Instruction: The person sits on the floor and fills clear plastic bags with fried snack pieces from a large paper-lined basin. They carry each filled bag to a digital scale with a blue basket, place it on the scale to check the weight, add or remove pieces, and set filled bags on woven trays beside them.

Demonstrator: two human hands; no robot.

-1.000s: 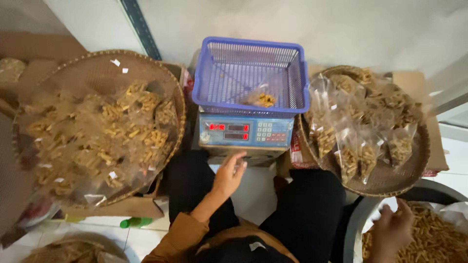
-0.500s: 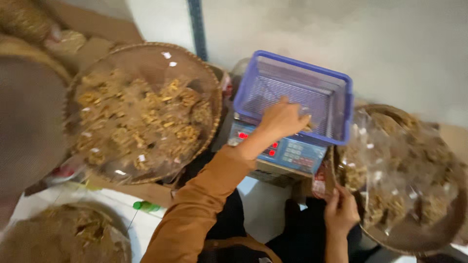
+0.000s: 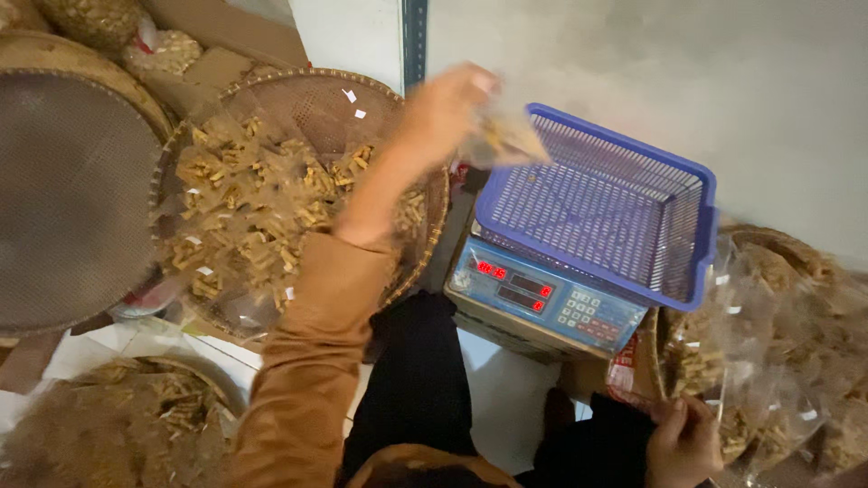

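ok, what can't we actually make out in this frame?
- Small bag in left hand: motion-blurred, contents unclear.
- Right hand: cut by the bottom edge, grip on clear bag unclear.
- Scale display: digits too small.
- Round tray: partly hidden by the left arm.

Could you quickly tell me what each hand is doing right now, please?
Left hand: closed on a small clear bag of snack sticks, lifted beside the blue basket.
Right hand: grip on a clear bag by the tray.

Wall (image 3: 705, 81): plain pale grey, from 12 to 2 o'clock.
Post (image 3: 414, 41): blue metal upright, at 12 o'clock against the wall.
Floor (image 3: 163, 348): white tiles, at 8 o'clock.
Cardboard (image 3: 226, 32): brown sheets, at 11 o'clock.
Light: soft and even.
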